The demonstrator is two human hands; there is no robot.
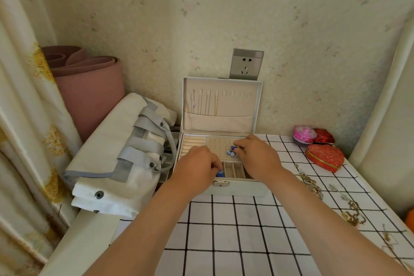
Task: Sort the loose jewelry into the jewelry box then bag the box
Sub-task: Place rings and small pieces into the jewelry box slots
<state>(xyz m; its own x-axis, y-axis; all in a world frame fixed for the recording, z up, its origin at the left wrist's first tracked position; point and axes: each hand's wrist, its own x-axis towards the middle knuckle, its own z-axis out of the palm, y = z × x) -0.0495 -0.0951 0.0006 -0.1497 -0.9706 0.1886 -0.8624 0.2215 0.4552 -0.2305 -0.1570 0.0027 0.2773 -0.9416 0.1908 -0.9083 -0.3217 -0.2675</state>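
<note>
— Any writing or brand to read?
— None legible, on the jewelry box (pixel 237 188) or anywhere else.
— Where's the box?
— Open on the checked tablecloth (pixel 235 231), lid against the wall.
— And the hands?
— Both over the tray. The left hand (pixel 197 166) pinches a small blue earring (pixel 220 173) above the front compartments; the right hand (pixel 255 154) pinches a blue earring pair (pixel 231 152) over the perforated panel. Loose necklaces (pixel 313 184) lie to the right.
</note>
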